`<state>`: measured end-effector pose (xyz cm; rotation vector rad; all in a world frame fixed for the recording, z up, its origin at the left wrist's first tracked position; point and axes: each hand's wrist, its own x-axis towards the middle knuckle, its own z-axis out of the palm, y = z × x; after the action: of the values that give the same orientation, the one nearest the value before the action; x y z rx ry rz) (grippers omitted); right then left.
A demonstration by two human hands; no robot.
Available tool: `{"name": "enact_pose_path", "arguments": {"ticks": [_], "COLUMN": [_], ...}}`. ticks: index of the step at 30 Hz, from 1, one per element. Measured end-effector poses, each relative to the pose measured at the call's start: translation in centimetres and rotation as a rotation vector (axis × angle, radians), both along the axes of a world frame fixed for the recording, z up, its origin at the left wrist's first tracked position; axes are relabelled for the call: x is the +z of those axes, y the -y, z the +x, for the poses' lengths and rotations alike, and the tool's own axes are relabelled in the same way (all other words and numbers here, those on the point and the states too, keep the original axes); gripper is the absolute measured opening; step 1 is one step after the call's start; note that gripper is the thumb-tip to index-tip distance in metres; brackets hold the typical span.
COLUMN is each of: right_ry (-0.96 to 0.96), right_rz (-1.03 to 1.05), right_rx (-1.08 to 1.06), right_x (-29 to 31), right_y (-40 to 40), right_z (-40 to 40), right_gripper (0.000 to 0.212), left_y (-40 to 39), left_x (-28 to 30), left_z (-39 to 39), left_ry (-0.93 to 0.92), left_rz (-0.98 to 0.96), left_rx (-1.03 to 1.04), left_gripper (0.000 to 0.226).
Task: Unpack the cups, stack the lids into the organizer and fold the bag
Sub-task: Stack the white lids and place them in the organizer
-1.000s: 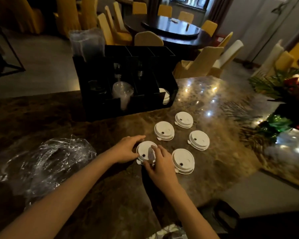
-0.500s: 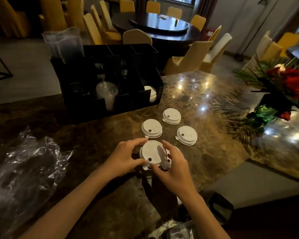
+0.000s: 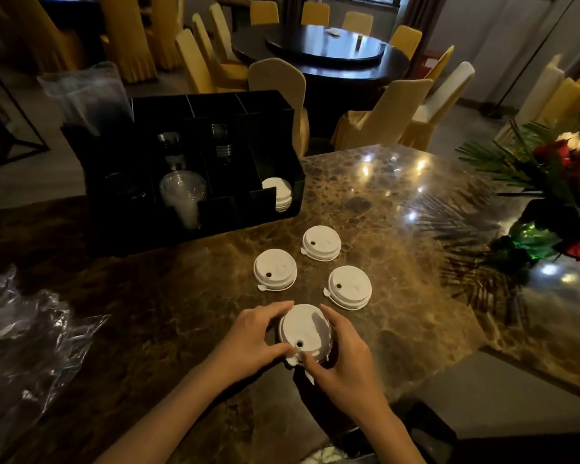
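My left hand (image 3: 248, 343) and my right hand (image 3: 344, 360) both grip a small stack of white lids (image 3: 304, 331) just above the marble table (image 3: 399, 212). Three single white lids lie beyond it: one lid (image 3: 275, 269) on the left, a second lid (image 3: 321, 243) farther back, a third lid (image 3: 349, 287) to the right. The black organizer (image 3: 188, 169) stands at the back left, with clear cups (image 3: 183, 195) in a middle slot and white lids (image 3: 280, 195) in its right compartment. The crumpled clear bag (image 3: 24, 336) lies at the far left.
A vase of red flowers and green fronds (image 3: 556, 195) stands at the table's right edge. A clear plastic sleeve (image 3: 84, 95) rises from the organizer's left rear. Yellow-covered chairs (image 3: 382, 112) and a round dark table (image 3: 325, 51) fill the room behind.
One loose lid at the front right has been gathered onto the lid in my hands, forming a stack. Both hands have closed around it. The camera has shifted right and nearer.
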<state>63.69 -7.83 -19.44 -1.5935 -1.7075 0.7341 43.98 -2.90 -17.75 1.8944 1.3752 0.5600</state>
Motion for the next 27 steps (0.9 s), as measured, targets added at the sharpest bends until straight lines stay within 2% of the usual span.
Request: {"name": "enact_pose_path", "arguments": {"ticks": [6, 16, 20, 27], "right_ry": [-0.004, 0.031, 0.056, 0.022], "right_rz": [-0.008, -0.014, 0.012, 0.01], "right_rx": [0.057, 0.091, 0.062, 0.01], "right_x": [-0.6, -1.3, -1.8, -2.0], "right_y": [-0.7, -1.1, -0.7, -1.0], "right_z": [1.1, 1.5, 1.0, 0.9], "right_gripper": [0.075, 0.071, 0.063, 0.069], "left_y": [0.0, 0.2, -0.1, -1.3], "left_x": [-0.9, -0.8, -1.0, -0.8], "left_z": [0.5, 0.9, 1.1, 0.8], "left_ry": [0.002, -0.032, -0.091, -0.119], "left_rz": [-0.024, -0.012, -0.014, -0.068], "left_rx": [0.032, -0.002, -0.034, -0.079], "left_gripper": [0.086, 0.068, 0.071, 0.075]}}
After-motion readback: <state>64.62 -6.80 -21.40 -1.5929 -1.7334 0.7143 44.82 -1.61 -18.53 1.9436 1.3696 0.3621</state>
